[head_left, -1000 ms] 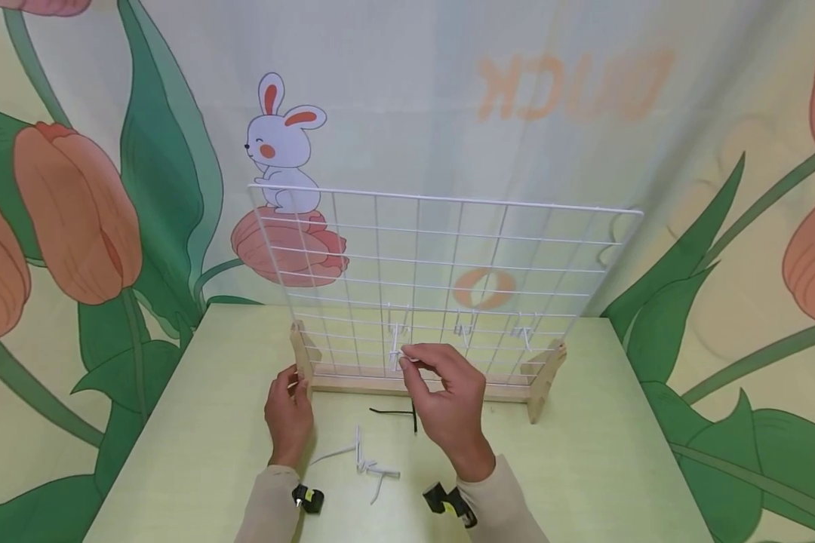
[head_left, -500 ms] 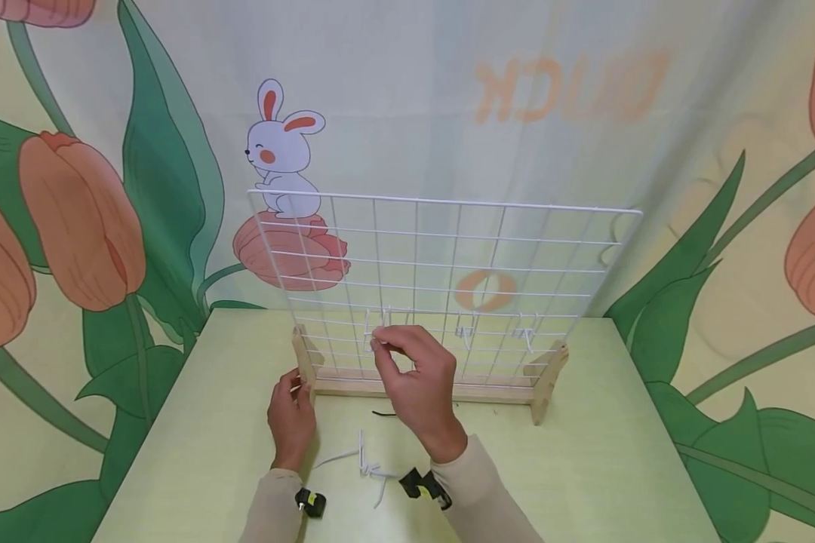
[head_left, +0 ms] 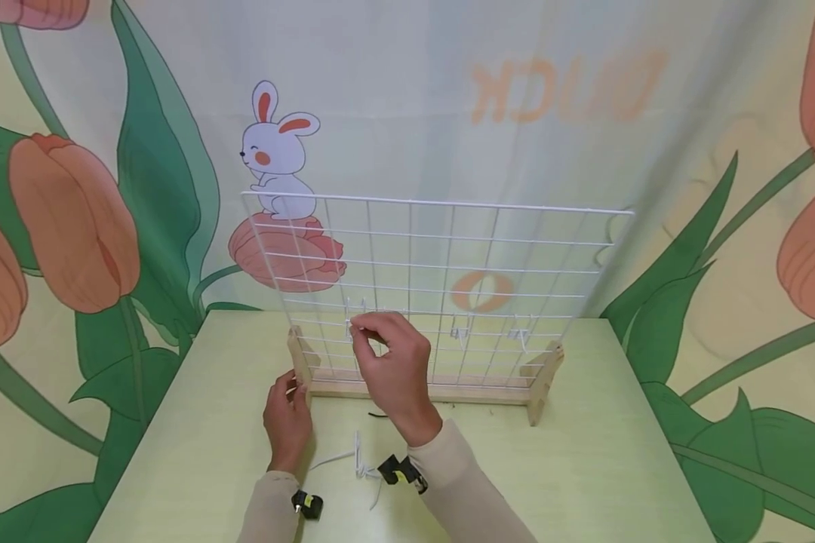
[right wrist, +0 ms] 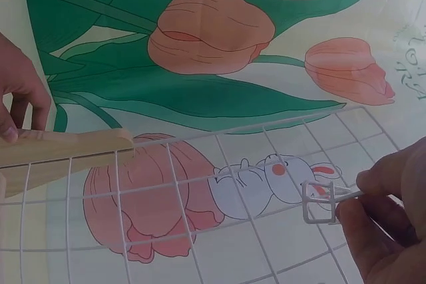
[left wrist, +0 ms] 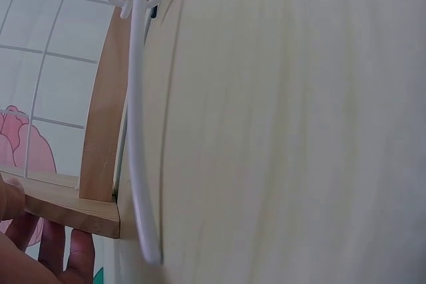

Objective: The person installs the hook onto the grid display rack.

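Note:
My right hand (head_left: 397, 369) pinches a white wire hook between thumb and fingertips, in front of the left part of a white wire grid panel (head_left: 410, 201). In the right wrist view the hook's square wire back (right wrist: 319, 203) faces the grid; whether it touches the wires I cannot tell. My left hand (head_left: 288, 426) grips the left wooden foot (head_left: 301, 358) of the stand, thumb on one side and fingers on the other, as the left wrist view shows. Two white hooks (head_left: 459, 332) hang on the grid further right. The right hand covers part of the grid.
White hooks (head_left: 358, 456) lie on the pale green table (head_left: 598, 467) between the forearms. A thin black piece (head_left: 376, 414), partly hidden, lies before the stand's wooden base bar (head_left: 482, 394). A printed tulip and rabbit curtain (head_left: 394, 98) hangs behind.
My right hand has moved left and slightly up along the grid with the hook in its fingers. The left hand stays at the wooden foot.

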### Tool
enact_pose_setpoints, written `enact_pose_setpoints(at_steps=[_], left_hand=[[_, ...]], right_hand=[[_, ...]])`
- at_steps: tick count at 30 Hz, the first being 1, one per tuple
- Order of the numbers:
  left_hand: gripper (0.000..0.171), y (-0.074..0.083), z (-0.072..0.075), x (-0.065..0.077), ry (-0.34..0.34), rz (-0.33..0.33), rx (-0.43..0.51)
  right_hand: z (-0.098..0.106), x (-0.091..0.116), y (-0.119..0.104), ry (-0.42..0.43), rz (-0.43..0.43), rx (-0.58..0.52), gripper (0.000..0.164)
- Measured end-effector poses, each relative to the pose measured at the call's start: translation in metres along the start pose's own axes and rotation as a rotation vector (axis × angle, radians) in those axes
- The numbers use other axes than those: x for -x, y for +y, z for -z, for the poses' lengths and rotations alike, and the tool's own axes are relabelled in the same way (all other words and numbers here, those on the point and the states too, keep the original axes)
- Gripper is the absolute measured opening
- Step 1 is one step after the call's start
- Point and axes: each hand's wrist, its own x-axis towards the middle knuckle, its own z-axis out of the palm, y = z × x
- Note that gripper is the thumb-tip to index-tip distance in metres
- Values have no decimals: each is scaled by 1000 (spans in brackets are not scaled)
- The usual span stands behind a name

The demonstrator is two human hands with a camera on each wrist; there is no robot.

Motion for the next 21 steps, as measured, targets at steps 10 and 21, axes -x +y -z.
enact_pose_setpoints(at_steps=[10, 21], left_hand=[[32, 0, 1, 2, -12, 5, 9], [32, -2, 0, 0, 15, -29, 6]], right_hand=[[-16, 1, -3, -12, -63, 7, 8], [-37, 1, -2, -16, -65, 56, 9]])
